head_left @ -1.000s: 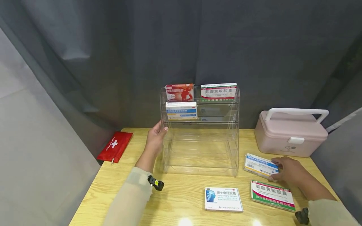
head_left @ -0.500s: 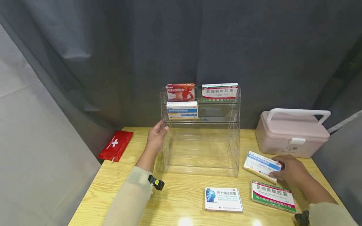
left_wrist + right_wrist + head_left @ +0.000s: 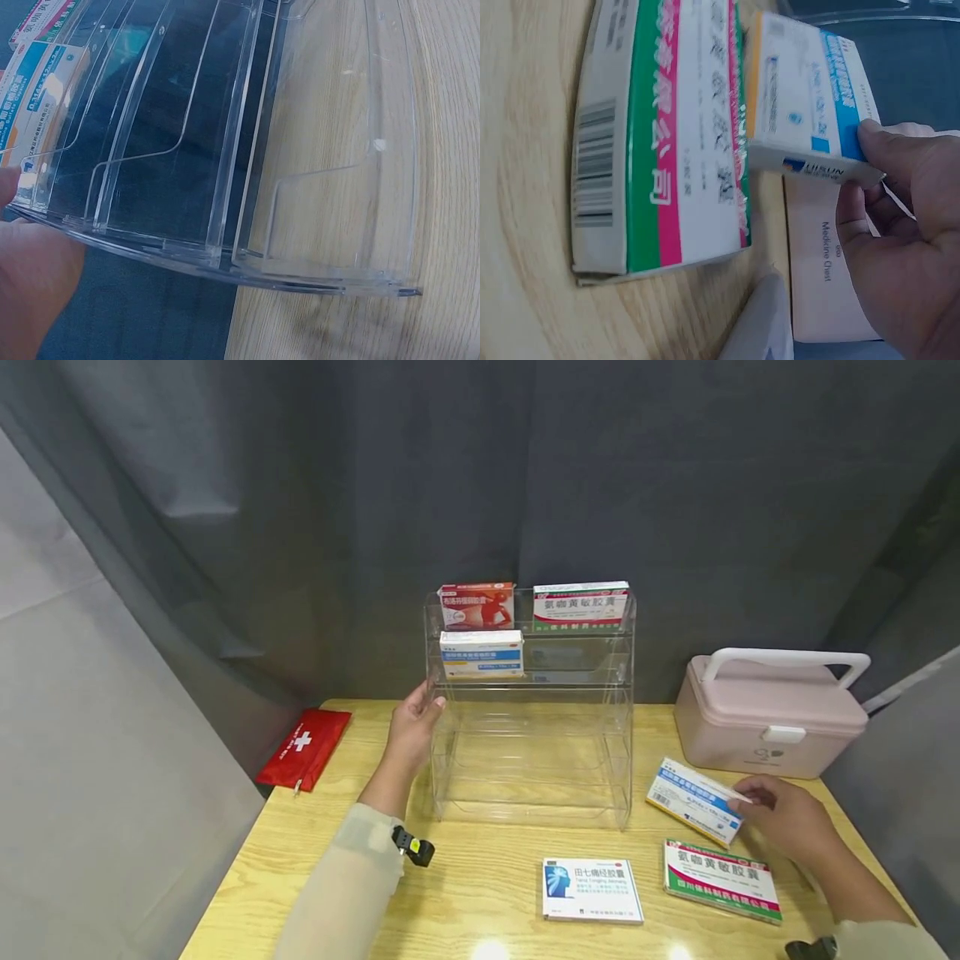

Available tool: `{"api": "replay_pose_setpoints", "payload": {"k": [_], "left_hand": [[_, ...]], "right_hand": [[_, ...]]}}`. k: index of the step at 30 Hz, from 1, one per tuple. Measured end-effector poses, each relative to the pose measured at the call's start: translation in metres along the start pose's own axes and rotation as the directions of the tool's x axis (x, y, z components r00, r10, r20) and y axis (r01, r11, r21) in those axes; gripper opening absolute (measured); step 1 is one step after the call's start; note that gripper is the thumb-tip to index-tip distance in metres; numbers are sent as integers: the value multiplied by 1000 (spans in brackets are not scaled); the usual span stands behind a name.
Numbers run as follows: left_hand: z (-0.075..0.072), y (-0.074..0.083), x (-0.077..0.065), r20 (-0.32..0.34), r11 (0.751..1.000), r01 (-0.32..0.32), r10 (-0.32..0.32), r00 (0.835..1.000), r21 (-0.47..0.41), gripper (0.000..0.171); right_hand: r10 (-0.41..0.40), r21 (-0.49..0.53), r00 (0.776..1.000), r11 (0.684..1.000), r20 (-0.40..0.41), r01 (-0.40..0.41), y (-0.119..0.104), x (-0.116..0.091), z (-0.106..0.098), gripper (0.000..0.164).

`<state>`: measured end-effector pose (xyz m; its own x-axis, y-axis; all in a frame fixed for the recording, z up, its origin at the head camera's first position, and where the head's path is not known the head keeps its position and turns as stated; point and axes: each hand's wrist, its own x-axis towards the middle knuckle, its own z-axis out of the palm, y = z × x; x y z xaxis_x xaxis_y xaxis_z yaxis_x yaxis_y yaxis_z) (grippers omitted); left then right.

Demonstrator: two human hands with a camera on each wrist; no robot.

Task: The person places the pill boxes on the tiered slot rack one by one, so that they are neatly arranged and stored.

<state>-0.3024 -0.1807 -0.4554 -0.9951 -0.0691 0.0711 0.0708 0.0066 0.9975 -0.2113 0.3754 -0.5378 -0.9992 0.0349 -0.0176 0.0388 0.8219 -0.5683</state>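
My left hand (image 3: pixel 414 727) grips the left side panel of a clear acrylic tiered rack (image 3: pixel 528 810), and its thumb shows at the panel's edge in the left wrist view. My right hand (image 3: pixel 787 814) pinches one end of a white and blue medicine box (image 3: pixel 697 800) between thumb and fingers. That box is tilted, right of the rack, and in the right wrist view (image 3: pixel 802 90) its end flap faces the camera. On the rack's upper tiers stand a red medicine box (image 3: pixel 476 607), a green and white medicine box (image 3: pixel 580 608) and another blue and white box (image 3: pixel 482 655).
Flat on the table lie a green, red and white medicine box (image 3: pixel 722 881) and a white box with a blue head picture (image 3: pixel 592 891). A pink medicine chest (image 3: pixel 768 718) stands back right. Left is a red first aid pouch (image 3: pixel 306 747). Beneath the right wrist shows a white tapered object (image 3: pixel 761 322).
My right hand has raised and tilted the white and blue box off its flat position, its grip shifting to the box's right end. The left hand stays on the rack.
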Motion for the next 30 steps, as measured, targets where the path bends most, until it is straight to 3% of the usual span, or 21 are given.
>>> {"api": "replay_pose_setpoints", "payload": {"k": [3, 8, 11, 15, 21, 24, 30], "left_hand": [[3, 1, 2, 18, 1000, -17, 17, 1000, 5, 56], [6, 1, 2, 6, 1000, -17, 17, 1000, 8, 54], [3, -1, 0, -13, 1000, -3, 4, 1000, 15, 52], [-1, -3, 0, -19, 1000, -1, 1, 1000, 24, 53], [-6, -3, 1, -27, 1000, 9, -8, 1000, 25, 54], [-6, -5, 1, -30, 1000, 7, -6, 1000, 15, 54], [-3, -6, 1, -5, 1000, -17, 17, 1000, -3, 54]], "right_hand": [[14, 44, 999, 999, -36, -13, 2, -8, -7, 54], [-6, 218, 991, 975, -131, 34, -13, -20, -35, 40], [-19, 324, 977, 942, -212, 89, -40, -22, -53, 32], [-67, 412, 949, 890, -308, 196, -92, -19, -69, 28], [-222, 390, 888, 836, -402, 385, -180, 3, -81, 29], [-270, 321, 871, 851, -411, 416, -217, 21, -85, 26], [-302, 219, 876, 890, -375, 400, -262, 57, -90, 26]]}}
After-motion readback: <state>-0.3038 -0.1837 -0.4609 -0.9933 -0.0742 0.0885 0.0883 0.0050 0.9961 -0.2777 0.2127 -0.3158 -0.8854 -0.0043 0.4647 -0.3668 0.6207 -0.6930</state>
